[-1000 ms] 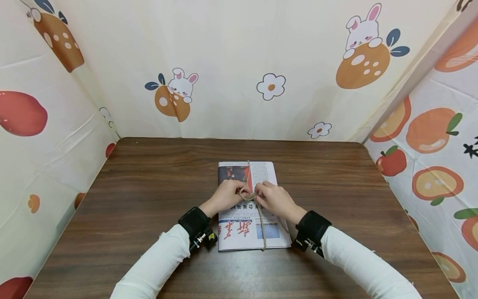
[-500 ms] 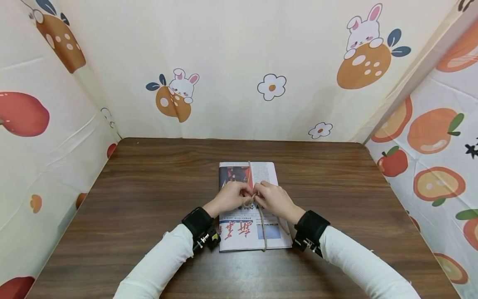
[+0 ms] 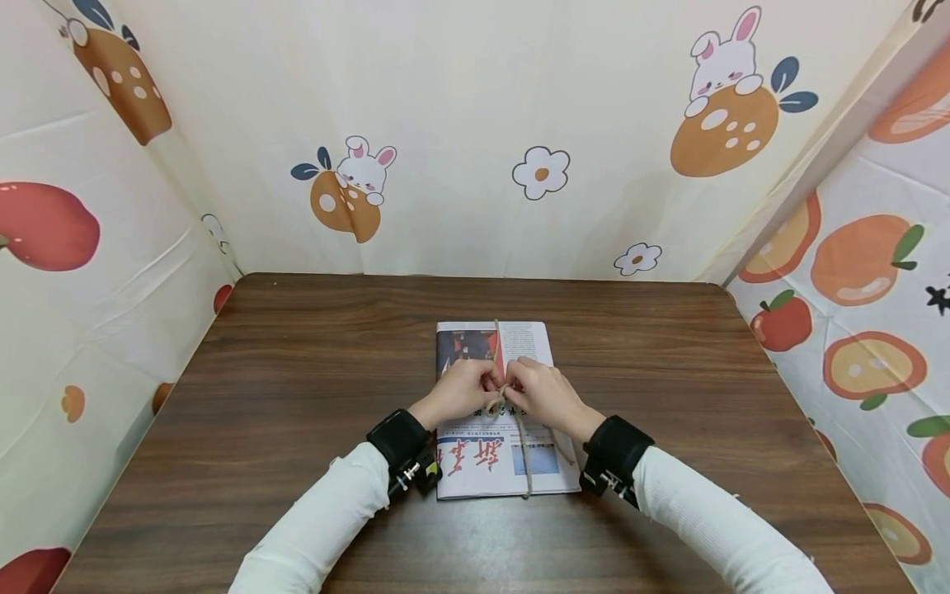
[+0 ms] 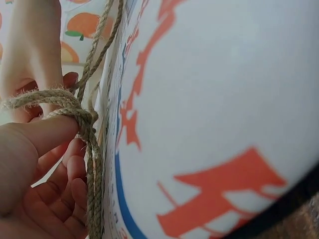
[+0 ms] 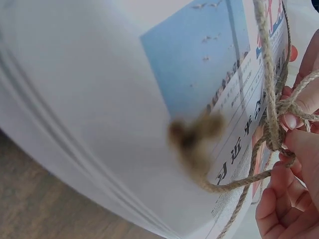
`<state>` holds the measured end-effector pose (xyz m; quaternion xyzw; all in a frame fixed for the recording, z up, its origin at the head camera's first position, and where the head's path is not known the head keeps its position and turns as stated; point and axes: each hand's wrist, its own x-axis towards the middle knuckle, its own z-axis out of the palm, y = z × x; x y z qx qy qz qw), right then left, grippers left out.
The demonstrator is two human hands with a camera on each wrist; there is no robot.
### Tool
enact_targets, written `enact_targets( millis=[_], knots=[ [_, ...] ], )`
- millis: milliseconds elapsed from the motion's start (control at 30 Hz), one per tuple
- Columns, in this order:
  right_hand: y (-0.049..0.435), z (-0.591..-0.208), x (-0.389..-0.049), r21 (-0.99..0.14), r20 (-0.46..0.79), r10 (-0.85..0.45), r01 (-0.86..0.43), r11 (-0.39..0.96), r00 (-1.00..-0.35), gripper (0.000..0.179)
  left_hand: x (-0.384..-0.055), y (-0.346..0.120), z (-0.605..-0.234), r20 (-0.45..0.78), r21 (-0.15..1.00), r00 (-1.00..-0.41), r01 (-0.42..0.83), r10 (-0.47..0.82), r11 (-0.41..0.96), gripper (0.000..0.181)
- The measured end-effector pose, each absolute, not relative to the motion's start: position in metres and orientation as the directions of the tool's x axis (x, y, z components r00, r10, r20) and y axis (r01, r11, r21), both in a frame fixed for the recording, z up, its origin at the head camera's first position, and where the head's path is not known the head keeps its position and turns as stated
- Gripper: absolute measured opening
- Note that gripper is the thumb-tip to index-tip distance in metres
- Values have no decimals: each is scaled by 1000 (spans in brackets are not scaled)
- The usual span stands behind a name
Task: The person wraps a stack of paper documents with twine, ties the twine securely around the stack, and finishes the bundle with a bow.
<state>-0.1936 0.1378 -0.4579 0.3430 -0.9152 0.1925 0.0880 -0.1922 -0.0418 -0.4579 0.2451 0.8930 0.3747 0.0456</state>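
A folded stack of newspapers (image 3: 475, 477) lies on the table, with a strand of twine (image 3: 527, 466) running lengthwise over it. Both hands meet above the middle of the stack. My left hand (image 3: 462, 388) pinches the twine, its thumb pressing on a knot (image 4: 82, 118) in the left wrist view. From the other side, my right hand (image 3: 551, 398) grips twine between thumb and fingers close to that knot. A loop of twine (image 5: 299, 92) shows between the hands in the right wrist view, where a loose knotted end (image 5: 192, 139) sticks out over the paper. Fingers partly hide the crossing.
The brown wooden table (image 3: 297, 371) reaches to a cream curtain (image 3: 445, 82) printed with rabbits and flowers. Fruit-printed sheets hang along the left and right sides. Black camera straps (image 3: 401, 441) sit on both wrists.
My left hand has shifted slightly right, closer to the right hand. The twine loop that stood visible by its fingers is now mostly covered. My right hand has hardly moved.
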Motion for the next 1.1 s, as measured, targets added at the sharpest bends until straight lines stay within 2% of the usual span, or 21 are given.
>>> enact_targets(
  millis=[200,467,667,867,1100],
  knots=[
    [139,-456,-194,-368,253,-575,-626,687,-779,13,-193,-40,-458,107,678,-873,414,476,607,7],
    [142,-454,-195,-453,228,-583,-615,645,-780,11,-192,-39,-457,147,648,-867,448,476,616,9],
    [143,-454,-195,-458,202,-593,-611,646,-779,8,-192,-38,-457,156,642,-868,452,472,619,10],
    [144,-454,-193,-453,209,-588,-610,650,-782,10,-193,-42,-458,146,690,-869,432,473,581,7],
    [146,-454,-192,-448,208,-588,-611,653,-781,11,-193,-45,-456,116,701,-892,386,437,600,9]
  ],
)
